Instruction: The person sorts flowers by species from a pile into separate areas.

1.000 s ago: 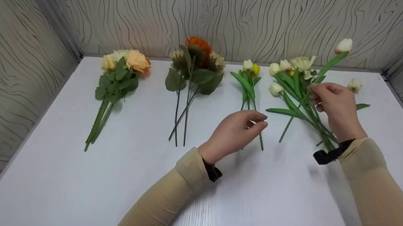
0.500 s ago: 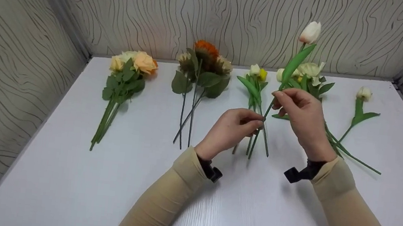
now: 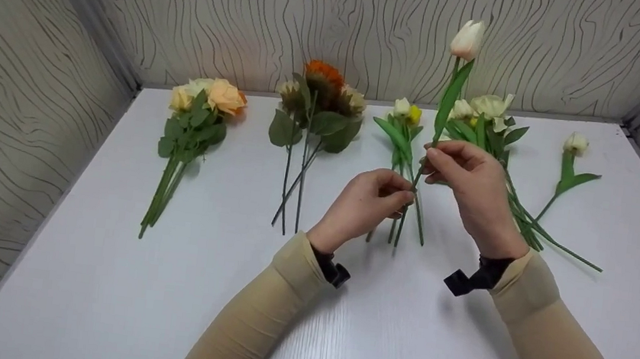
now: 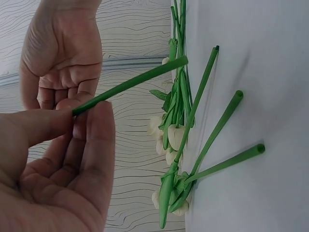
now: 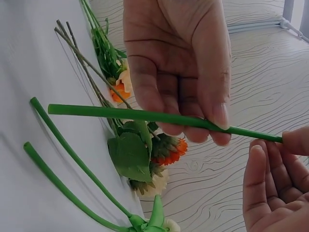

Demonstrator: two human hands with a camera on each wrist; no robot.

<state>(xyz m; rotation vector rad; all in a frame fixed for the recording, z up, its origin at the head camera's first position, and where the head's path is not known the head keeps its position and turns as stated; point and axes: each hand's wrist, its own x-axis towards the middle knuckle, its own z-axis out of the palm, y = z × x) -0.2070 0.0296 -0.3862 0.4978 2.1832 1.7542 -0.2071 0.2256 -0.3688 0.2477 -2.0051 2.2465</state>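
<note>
Together, the left hand (image 3: 363, 205) and right hand (image 3: 472, 186) pinch one green-stemmed, pinkish-white tulip (image 3: 467, 40). The white desk (image 3: 393, 330) is below.

The pink-based tulip (image 3: 451, 98), well right of the yellow tulip (image 3: 414, 116) a second ago, is more upright, its bloom (image 3: 466, 40) nearer it. The right hand (image 3: 472, 189) is also closer to the yellow tulip; the left hand (image 3: 368, 205), then holding nothing, pinches the stem (image 4: 130, 86) in front. Farther right, the lone tulip (image 3: 567, 173) shows uncovered.
</note>
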